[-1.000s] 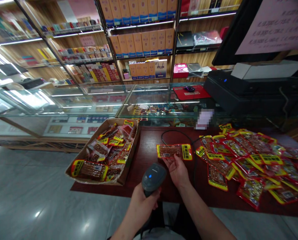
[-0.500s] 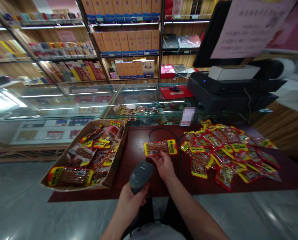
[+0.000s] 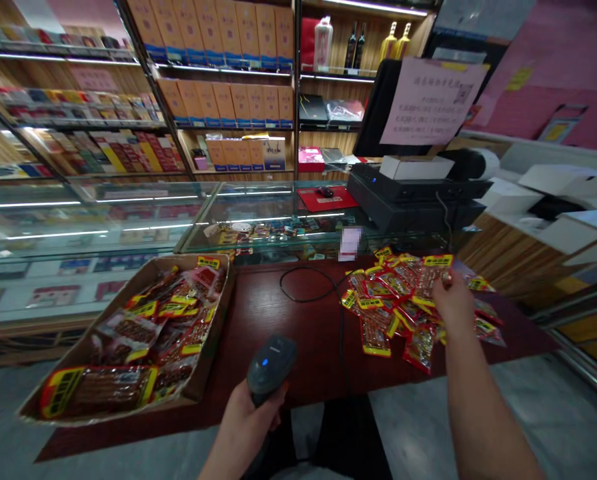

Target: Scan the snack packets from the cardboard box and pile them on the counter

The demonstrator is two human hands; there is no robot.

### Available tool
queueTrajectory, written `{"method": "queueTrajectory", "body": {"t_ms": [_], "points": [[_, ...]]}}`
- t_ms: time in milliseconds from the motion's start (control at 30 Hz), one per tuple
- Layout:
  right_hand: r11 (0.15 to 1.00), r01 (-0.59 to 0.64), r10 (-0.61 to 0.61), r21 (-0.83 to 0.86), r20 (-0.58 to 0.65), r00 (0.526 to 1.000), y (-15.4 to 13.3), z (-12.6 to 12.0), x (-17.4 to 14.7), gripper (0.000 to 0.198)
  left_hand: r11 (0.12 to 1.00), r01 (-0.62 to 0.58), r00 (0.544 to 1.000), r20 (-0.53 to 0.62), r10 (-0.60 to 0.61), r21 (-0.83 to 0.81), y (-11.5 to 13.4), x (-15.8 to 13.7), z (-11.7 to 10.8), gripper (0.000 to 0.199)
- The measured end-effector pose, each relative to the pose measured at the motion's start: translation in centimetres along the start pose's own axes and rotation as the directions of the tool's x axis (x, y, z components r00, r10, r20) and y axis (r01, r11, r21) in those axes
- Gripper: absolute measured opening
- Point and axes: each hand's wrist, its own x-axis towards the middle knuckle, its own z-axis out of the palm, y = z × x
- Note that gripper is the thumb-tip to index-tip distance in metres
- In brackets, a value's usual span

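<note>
Packet (image 3: 434,265): red snack pack with a yellow label, pinched at its lower edge by the fingers of my right hand (image 3: 453,303), held just above the far side of the heap

Heap (image 3: 393,303): many like packets, red and yellow, overlapping on the table (image 3: 298,347), directly under and to the left of my right fingers

Scanner (image 3: 269,363): grey handheld unit with a blue light on its head, gripped by my left hand (image 3: 245,427), fingers wrapped tight round the handle; its head sits just above my knuckles, well apart from the packet

Cable (image 3: 311,293): black, looped on the table beyond the scanner, between my two hands

Box (image 3: 205,360): open cardboard tray, left of my left fingers, full of the same snack packs, one long pack lying across its near end

Counter (image 3: 258,213): glass display case past the table, beyond both hands

Till (image 3: 413,193): black unit on the counter, beyond my right fingers, with a paper notice (image 3: 431,100) above it

Shelves (image 3: 218,100): stocked boxes along the back wall
</note>
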Motion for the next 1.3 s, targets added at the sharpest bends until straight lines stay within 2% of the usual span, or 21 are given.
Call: {"method": "queueTrajectory", "body": {"t_ms": [100,167,233,300,333,433,533,700,867,1000,1167,1233,1300], "points": [[0.959,0.049,-0.050,-0.281,0.003,0.999,0.1,0.4,-0.3,0.068,1.000,0.007,1.000,-0.014,-0.007,-0.005,-0.8,0.3,0.1,0.038],[0.935,0.116,-0.112,-0.335,0.031,0.993,-0.7,1.5,-1.7,0.070,1.000,0.009,1.000,-0.015,-0.009,0.000,-1.1,0.6,0.1,0.041],[0.916,0.197,-0.144,-0.349,0.173,0.974,-1.4,2.9,-3.2,0.068,1.000,0.010,1.000,0.001,-0.010,0.021,-1.4,0.8,0.2,0.041],[0.905,0.212,-0.107,-0.370,0.285,0.953,-1.5,4.3,-4.0,0.072,0.999,0.005,1.000,0.010,-0.006,0.043,-1.5,1.1,0.3,0.040],[0.902,0.199,-0.080,-0.383,0.303,0.950,-1.3,4.8,-4.1,0.075,0.999,-0.003,1.000,0.005,0.003,0.047,-1.6,1.2,0.4,0.039],[0.902,0.161,-0.049,-0.400,0.275,0.960,-0.4,5.9,-3.5,0.079,0.998,-0.030,0.999,-0.011,0.031,0.050,-1.7,1.4,0.7,0.039],[0.905,0.151,-0.043,-0.397,0.268,0.963,0.1,6.3,-2.1,0.079,0.998,-0.008,1.000,-0.015,0.009,0.062,-1.3,1.6,1.2,0.040],[0.910,0.136,-0.029,-0.392,0.266,0.963,-0.4,6.9,0.1,0.081,1.000,0.017,0.999,0.038,-0.018,0.026,0.1,1.2,1.3,0.038],[0.912,0.095,0.028,-0.400,0.292,0.956,-1.0,7.0,1.1,0.086,0.999,-0.001,0.999,0.042,-0.001,0.053,-0.6,0.7,0.5,0.036],[0.914,0.084,0.052,-0.398,0.320,0.946,-1.0,6.3,0.0,0.084,1.000,-0.003,0.998,0.057,0.002,0.021,-1.5,0.5,-0.1,0.036],[0.908,0.067,0.060,-0.413,0.289,0.956,-0.2,5.3,-3.0,0.077,1.000,0.003,1.000,0.031,-0.003,0.002,-1.1,0.1,-0.8,0.034],[0.905,0.101,0.016,-0.413,0.271,0.962,-0.1,4.8,-4.0,0.077,1.000,-0.004,1.000,0.025,0.004,0.004,-0.8,-0.3,-1.0,0.033],[0.903,0.169,-0.096,-0.394,0.198,0.975,-0.8,4.5,-5.0,0.079,1.000,-0.012,1.000,0.026,0.012,-0.006,-0.7,-0.8,-1.2,0.031]]}}
